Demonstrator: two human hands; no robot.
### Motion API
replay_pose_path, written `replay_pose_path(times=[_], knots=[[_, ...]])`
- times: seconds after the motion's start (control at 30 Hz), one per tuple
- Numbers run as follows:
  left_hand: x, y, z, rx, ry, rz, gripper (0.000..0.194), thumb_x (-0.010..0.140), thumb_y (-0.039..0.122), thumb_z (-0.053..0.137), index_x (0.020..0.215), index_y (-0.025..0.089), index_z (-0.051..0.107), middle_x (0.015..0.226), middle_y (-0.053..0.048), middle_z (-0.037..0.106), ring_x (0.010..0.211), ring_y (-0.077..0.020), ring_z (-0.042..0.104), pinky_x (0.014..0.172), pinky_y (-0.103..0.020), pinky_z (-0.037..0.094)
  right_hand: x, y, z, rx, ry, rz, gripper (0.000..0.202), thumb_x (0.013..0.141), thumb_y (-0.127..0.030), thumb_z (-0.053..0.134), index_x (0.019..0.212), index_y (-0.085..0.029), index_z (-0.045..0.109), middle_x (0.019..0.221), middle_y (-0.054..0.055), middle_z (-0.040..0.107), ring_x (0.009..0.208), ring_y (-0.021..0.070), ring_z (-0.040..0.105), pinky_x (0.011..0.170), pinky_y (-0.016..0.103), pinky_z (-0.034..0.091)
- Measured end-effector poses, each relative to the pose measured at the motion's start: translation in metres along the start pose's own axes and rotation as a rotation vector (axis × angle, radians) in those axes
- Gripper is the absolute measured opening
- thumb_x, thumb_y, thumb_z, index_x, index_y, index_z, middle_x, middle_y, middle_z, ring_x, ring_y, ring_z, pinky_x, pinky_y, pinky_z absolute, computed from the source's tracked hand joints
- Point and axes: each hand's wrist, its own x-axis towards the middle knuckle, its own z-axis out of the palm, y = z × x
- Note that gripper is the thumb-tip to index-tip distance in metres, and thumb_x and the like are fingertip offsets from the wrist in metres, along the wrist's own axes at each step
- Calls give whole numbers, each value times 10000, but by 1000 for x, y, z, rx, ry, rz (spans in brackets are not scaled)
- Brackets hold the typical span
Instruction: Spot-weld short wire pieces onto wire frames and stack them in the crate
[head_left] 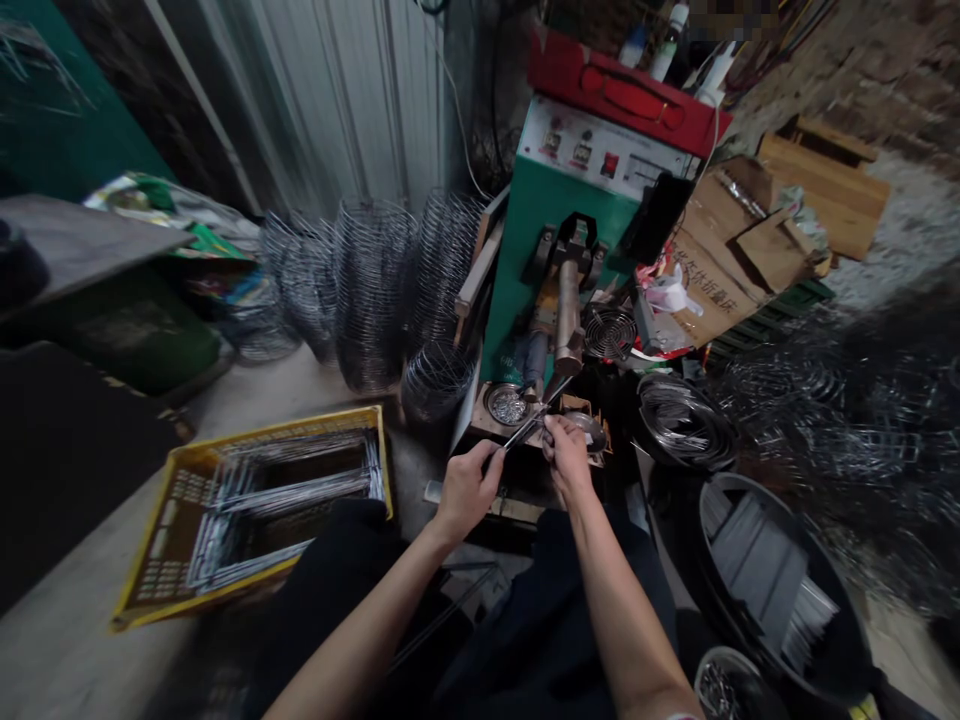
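Note:
My left hand (pixel 471 488) is closed around the near end of a thin metal rod (pixel 519 435), which slants up and away to the right. My right hand (pixel 568 455) is pinched near the rod's far part; what its fingertips hold is too small to make out. Both hands are just below the metal arm (pixel 568 315) of a green machine (pixel 500 300) with a red top. A round dish (pixel 507 404) of small metal pieces sits left of the rod, and a second dish (pixel 591 432) is beside my right hand. Bent wire (pixel 450 622) shows between my legs.
A yellow crate (pixel 171 530) at left holds bent wire frames. Stacks of wire rings (pixel 375 300) stand behind it. At right are a coil of wire pieces (pixel 686 420), a black tub (pixel 847 650) with metal strips, a small bowl (pixel 739 660) and a cardboard box (pixel 727 265).

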Motion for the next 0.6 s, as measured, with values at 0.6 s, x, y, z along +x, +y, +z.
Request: replay_pose_path(times=[0.6], knots=[[7, 1, 2, 2, -2, -19, 266, 944, 299, 457, 736, 187, 578, 598, 11, 539, 544, -124, 511, 569, -236, 344, 6, -5, 5, -27, -2, -7, 372, 681, -449, 767, 644, -188, 504, 470, -104, 380, 343, 18, 274, 338, 165, 171]])
